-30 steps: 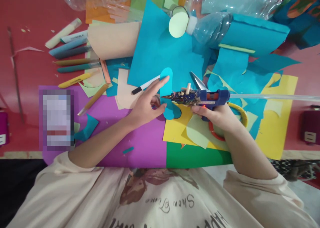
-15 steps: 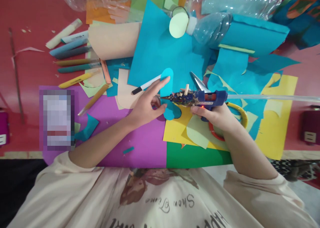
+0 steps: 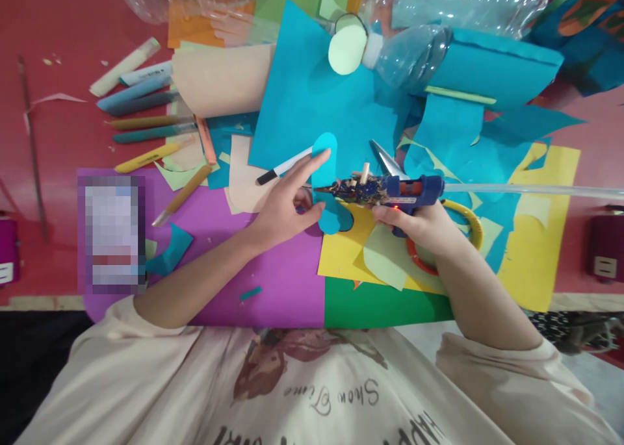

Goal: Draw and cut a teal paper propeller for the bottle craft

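Under a dark-blue plastic glue gun (image 3: 397, 191), a bright-blue, round-ended paper strip (image 3: 329, 219) is looking cut out but seemingly unglued. Left of the strip, the left hand (image 3: 285, 204) is spreading thumb and index, other fingers unclear; the right hand (image 3: 422, 224) is gripping the gun.

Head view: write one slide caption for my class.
Left hand touches a blue paper strip; right hand holds a glue gun over it.
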Tool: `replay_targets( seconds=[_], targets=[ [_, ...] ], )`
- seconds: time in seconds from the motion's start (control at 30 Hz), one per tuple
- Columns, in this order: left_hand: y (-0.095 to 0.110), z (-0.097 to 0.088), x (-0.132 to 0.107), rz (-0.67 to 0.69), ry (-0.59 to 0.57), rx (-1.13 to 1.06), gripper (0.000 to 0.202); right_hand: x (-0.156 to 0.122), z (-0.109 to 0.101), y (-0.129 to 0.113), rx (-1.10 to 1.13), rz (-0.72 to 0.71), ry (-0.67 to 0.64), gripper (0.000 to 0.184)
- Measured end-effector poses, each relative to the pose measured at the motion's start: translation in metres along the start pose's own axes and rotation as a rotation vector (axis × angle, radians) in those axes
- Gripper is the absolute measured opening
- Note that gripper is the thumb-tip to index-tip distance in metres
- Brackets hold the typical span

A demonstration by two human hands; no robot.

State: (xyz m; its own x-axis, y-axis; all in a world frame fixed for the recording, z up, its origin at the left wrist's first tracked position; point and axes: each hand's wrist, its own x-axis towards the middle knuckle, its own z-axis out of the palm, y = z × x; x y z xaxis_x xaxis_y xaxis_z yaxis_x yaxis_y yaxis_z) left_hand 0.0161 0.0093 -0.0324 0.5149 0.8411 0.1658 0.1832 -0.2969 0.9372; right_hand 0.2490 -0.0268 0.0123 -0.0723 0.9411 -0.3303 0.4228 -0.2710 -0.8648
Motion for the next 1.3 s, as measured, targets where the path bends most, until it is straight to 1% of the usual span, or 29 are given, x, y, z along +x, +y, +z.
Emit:
replay_targets(
  seconds=[0.27, 0.47, 0.83, 0.97, 1.17, 1.3],
  targets=[
    [-0.0009, -0.0002, 0.0003, 0.01, 0.009, -0.016, 0.06, 0.0002, -0.0007, 0.0006, -0.014, 0.006, 0.0, 0.034],
    [-0.0003, 0.0004, 0.0003, -0.03, 0.018, -0.03, 0.062, 0.0003, -0.0011, 0.0014, -0.02, 0.013, 0.013, 0.034],
    [0.0009, -0.0001, 0.0, -0.052, 0.034, -0.069, 0.061, 0.0019, -0.0006, 0.0001, -0.009, 0.011, 0.028, 0.037],
    [-0.0002, -0.0008, -0.0001, -0.076, 0.033, -0.074, 0.064, 0.0035, -0.0015, 0.0009, -0.01, 0.017, 0.034, 0.036],
    [-0.0026, -0.0021, -0.0006, -0.056, 0.051, -0.051, 0.062, 0.0048, -0.0036, 0.0013, -0.026, 0.027, 0.029, 0.039],
    [-0.0061, -0.0024, -0.0002, -0.008, 0.051, -0.026, 0.063, 0.0054, -0.0042, 0.0044, -0.053, 0.029, 0.038, 0.043]
  ],
)
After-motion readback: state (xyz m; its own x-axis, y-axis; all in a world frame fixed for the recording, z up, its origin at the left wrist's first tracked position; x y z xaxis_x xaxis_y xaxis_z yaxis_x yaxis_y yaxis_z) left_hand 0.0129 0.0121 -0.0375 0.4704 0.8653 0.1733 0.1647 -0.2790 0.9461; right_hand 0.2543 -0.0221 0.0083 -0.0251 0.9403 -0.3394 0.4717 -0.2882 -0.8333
